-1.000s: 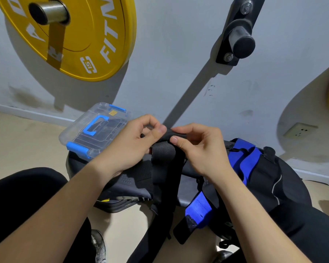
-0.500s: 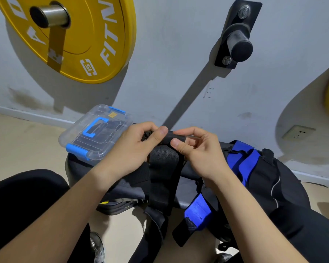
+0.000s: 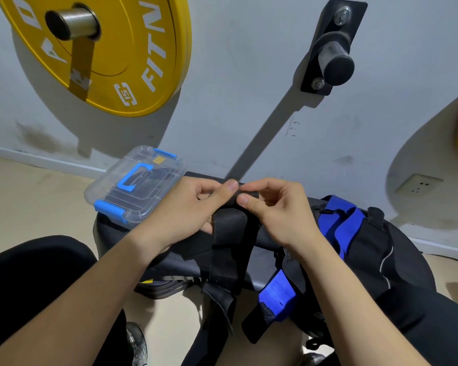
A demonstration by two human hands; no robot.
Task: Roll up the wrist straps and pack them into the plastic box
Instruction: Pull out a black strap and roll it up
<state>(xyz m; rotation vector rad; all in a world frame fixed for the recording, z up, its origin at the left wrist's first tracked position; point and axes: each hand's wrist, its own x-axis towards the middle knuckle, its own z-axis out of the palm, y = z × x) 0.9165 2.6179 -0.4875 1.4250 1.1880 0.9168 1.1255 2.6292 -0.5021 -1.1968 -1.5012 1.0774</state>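
Hands [image 3: 238, 210] pinching woven black strap [image 3: 229, 228] — clear, blue-latched plastic box [image 3: 135, 187] beside.

Bright, hard light comes from the upper right: the wall peg [image 3: 334, 66] throws a long, crisp shadow down-left, and the yellow plate [image 3: 111, 54] a broad one. Wide-angle bending curves the edges. Focus is sharp; the bottom corners are perhaps slightly soft.
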